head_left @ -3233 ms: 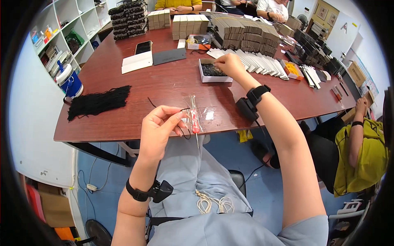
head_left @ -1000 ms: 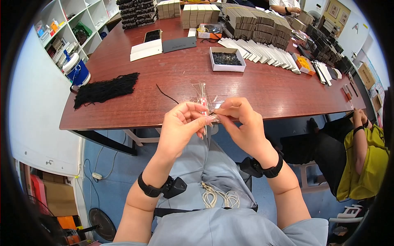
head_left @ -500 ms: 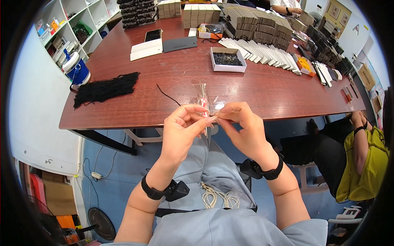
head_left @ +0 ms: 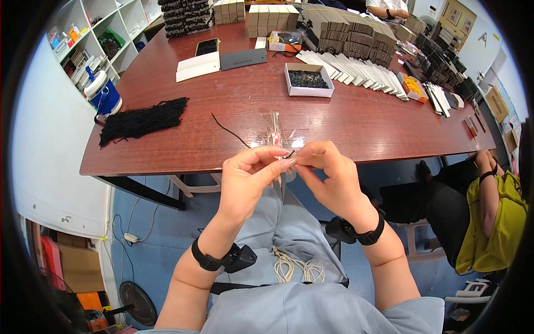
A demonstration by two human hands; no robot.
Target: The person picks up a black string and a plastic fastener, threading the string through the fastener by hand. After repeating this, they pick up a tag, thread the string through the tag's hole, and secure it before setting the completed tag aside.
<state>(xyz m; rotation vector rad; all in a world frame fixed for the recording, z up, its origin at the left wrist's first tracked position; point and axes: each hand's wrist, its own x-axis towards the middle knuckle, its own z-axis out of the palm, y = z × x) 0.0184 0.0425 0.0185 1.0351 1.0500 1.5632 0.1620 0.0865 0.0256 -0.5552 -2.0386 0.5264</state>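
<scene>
My left hand [head_left: 245, 181] is closed in a pinch on a thin black cord [head_left: 230, 132]; one length trails from it to the upper left above the table, and a short dark end pokes up by the fingertips. Right against it, my right hand [head_left: 332, 179] is closed too, thumb and forefinger pressed together at that short end. What lies between the right fingertips is too small to make out. Just beyond both hands, a clear plastic wrapper with a red-and-white part [head_left: 275, 137] lies at the table edge, partly hidden by the fingers.
On the red-brown table [head_left: 222, 97] lie a bundle of black cords [head_left: 144, 119], a white box of small black pieces [head_left: 308, 80], fanned white cards [head_left: 356, 72] and stacked card bundles [head_left: 350, 33]. A blue jug [head_left: 104, 94] stands left. A person in yellow-green [head_left: 495, 222] sits right.
The short dark cord end now shows above the pinched fingertips, where it was hardly visible before. My fingers have shifted slightly; the trailing cord has moved a little.
</scene>
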